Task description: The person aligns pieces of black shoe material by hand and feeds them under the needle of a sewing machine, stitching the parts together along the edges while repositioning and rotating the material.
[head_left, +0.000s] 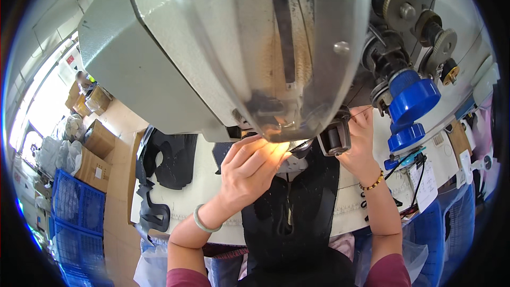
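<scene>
A large sewing machine (212, 37) fills the upper middle, with a clear curved shield over its front. My left hand (249, 167) is at the lit needle area under the shield, fingers bent and pressed together; whatever they hold is too small to make out. To the right, my right hand (359, 143) reaches up beside the metal roller (333, 138), which hides part of it. Its fingers are curled near a thin thread, but their grip is unclear. A black sheet piece (313, 202) with a narrow slot runs from beneath the needle area toward me.
Black cut pieces (178, 162) lie on the white table (204, 180) at left. Blue round plastic parts (414, 98) and metal tension discs (399, 8) stick out at right. Blue crates (77, 202) and cardboard boxes (98, 141) stand on the floor at left. A paper sheet (423, 186) lies right.
</scene>
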`<act>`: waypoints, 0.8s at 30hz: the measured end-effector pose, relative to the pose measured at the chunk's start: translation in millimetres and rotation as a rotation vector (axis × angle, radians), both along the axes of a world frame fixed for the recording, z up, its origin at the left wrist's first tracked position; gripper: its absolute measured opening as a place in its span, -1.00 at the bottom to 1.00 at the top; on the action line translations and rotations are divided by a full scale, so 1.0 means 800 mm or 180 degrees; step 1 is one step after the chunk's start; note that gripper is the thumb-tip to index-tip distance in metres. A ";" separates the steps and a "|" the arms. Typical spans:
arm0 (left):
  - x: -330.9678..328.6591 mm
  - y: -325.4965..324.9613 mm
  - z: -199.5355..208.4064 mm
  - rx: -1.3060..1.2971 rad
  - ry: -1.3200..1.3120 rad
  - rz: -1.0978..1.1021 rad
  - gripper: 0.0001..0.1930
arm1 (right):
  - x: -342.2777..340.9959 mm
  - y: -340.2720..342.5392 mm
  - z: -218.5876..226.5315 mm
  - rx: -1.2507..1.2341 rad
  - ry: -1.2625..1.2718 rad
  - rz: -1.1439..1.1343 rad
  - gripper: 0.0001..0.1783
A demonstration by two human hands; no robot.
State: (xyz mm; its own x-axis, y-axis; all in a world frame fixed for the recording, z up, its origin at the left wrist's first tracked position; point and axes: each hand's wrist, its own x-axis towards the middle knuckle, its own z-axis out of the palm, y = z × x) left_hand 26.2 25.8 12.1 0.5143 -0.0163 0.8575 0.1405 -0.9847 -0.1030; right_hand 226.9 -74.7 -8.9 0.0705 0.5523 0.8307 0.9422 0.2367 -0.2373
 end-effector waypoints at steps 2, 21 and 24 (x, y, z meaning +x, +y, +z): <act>0.001 0.001 -0.002 -0.0032 0.0042 0.0002 -0.79 | 0.004 -0.001 -0.002 0.0019 0.0030 -0.0049 -0.76; 0.005 0.012 -0.034 0.0264 -0.0080 0.0218 -0.67 | -0.027 -0.049 0.025 -0.0770 -0.0708 0.0476 -0.79; 0.007 0.028 -0.055 0.0203 -0.0210 0.0105 -0.62 | -0.041 -0.049 0.026 -0.1099 -0.0086 0.0735 -0.77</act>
State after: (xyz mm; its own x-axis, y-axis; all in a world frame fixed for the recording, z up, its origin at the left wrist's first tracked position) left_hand 31.8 47.8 -32.2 0.4580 -0.0558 0.8872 0.1813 -0.9712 -0.1547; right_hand 194.0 -114.2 11.8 -0.1071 0.7975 0.5937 0.8807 0.3532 -0.3157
